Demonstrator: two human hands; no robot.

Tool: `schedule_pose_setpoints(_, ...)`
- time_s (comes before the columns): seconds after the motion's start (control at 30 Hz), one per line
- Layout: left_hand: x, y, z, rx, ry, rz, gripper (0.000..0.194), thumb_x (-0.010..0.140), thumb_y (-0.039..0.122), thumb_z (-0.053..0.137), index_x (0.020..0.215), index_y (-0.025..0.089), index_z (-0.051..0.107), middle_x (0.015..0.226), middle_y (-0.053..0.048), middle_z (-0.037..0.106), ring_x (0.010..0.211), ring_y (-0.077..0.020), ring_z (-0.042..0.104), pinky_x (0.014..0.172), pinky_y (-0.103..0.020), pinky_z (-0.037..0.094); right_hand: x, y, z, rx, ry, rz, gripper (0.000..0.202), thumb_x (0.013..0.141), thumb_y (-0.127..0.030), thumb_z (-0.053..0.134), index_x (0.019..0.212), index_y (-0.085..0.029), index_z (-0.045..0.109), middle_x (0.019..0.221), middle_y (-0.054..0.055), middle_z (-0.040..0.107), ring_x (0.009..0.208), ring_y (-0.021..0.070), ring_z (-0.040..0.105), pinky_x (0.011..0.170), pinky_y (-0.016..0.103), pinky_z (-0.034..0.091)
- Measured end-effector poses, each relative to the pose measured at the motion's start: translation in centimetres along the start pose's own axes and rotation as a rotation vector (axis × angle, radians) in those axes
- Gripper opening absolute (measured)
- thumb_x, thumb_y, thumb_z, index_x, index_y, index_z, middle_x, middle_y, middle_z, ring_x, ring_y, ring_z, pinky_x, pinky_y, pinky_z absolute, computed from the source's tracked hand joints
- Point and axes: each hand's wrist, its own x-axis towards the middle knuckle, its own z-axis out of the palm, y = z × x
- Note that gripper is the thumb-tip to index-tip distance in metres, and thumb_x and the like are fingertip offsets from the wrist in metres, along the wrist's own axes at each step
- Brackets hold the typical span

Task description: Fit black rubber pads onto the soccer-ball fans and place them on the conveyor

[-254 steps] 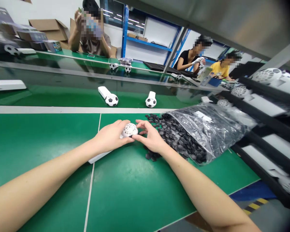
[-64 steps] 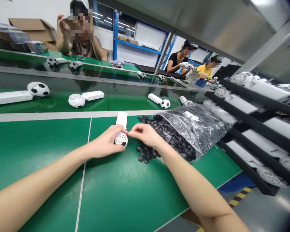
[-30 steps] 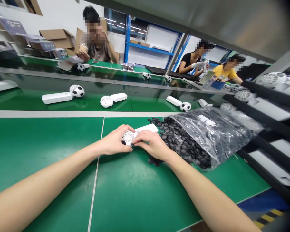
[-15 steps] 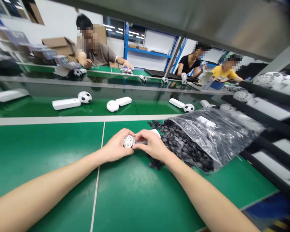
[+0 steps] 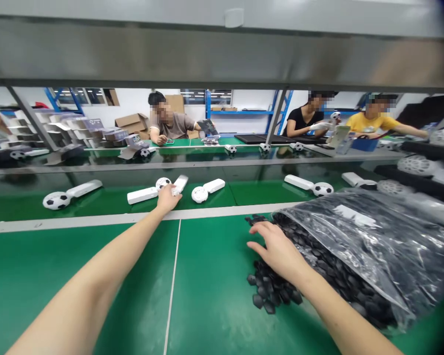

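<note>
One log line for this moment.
left hand: on fan, conveyor | right hand: on black pieces beside bag

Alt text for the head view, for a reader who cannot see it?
The left hand reaches out to a white football-headed fan on the conveyor belt, while the right hand rests on loose black pieces spilling from a plastic bag. People sit opposite.

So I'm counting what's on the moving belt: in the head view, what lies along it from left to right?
Soccer-ball fan → white-handled fan → left hand on a fan → white grille fan → another ball fan.
</note>
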Motion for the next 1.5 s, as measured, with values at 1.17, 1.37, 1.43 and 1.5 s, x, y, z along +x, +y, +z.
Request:
schedule_pose_setpoints(1.17,-15.7,10.4,-4.5,0.301,-0.699,0.843,0.060,0.060,0.061,0.062,0.098,0.015,0.058,0.092,-0.012,0.060,0.089,-0.0310,0.054,0.092,-0.050,0.035,0.9,1.6,-1.0,-0.138,-0.128,0.165,0.029,0.081,-0.008,0.044,0.099,-0.015,0.066,0.098,0.010,0.067,0.093,0.0187,0.062,0.082,0.026,0.044)
schedule_pose_setpoints(1.37,-13.3,8.7,-2.1,0.317,-0.632,0.500,0.074,0.061,0.072,0.050,0.112,0.017,0.049,0.111,-0.013,0.055,0.086,-0.0324,0.058,0.069,-0.041,0.046,0.7,0.4,-0.7,-0.014,-0.081,-0.028,0.019,0.084,-0.019,0.050,0.093,-0.019,0.067,0.096,0.004,0.066,0.091,0.0133,0.059,0.085,0.021,0.042)
schedule_pose_setpoints(1.43,-13.1,8.4,-2.0,0.288,-0.682,0.503,0.080,0.058,0.069,0.056,0.120,0.021,0.044,0.120,-0.011,0.052,0.092,-0.0324,0.058,0.074,-0.040,0.046,0.7,0.1,-0.6,0.042,-0.012,-0.080,0.016,0.084,-0.019,0.052,0.087,-0.018,0.068,0.092,0.005,0.064,0.089,0.0144,0.058,0.084,0.024,0.042)
schedule_pose_setpoints(1.5,-13.3,8.3,-1.9,0.262,-0.687,0.442,0.087,0.057,0.070,0.055,0.127,0.021,0.038,0.126,-0.011,0.049,0.100,-0.0333,0.055,0.078,-0.040,0.045,0.6,-0.2,-0.4,0.148,0.050,-0.129,0.013,0.082,-0.018,0.054,0.083,-0.018,0.067,0.086,0.005,0.063,0.084,0.0147,0.058,0.080,0.026,0.043)
